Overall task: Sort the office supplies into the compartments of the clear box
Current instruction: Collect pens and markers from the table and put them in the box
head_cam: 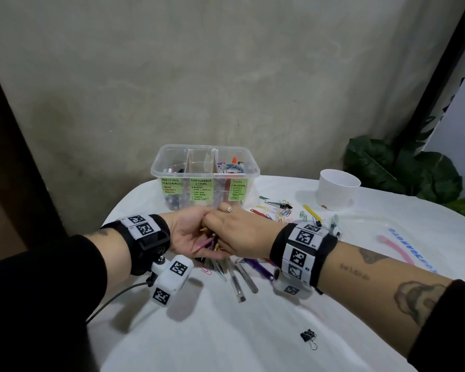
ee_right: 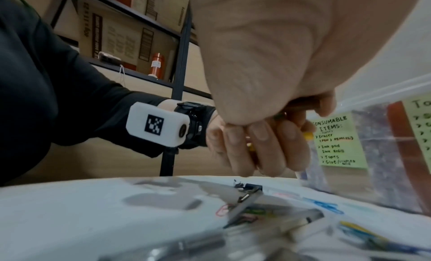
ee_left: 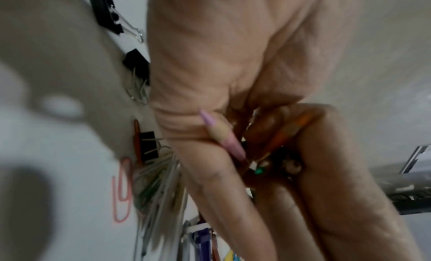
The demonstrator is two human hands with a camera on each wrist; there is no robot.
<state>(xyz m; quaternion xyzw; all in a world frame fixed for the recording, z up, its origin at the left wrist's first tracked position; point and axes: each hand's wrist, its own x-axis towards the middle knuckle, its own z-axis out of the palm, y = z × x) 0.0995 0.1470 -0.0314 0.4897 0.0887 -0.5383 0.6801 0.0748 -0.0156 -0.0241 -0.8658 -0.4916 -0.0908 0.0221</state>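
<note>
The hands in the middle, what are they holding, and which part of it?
A bunch of coloured pencils. The left hand cups them around their middles, and the right hand closes over the same bunch from above.

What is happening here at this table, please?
A person is sorting office supplies into a clear plastic box with three labelled compartments. Both hands meet in front of it: the left hand cups a bunch of coloured pencils, and the right hand grips the same bunch from above. Clear pens, colourful paper clips and a black binder clip lie on the white cloth.
</note>
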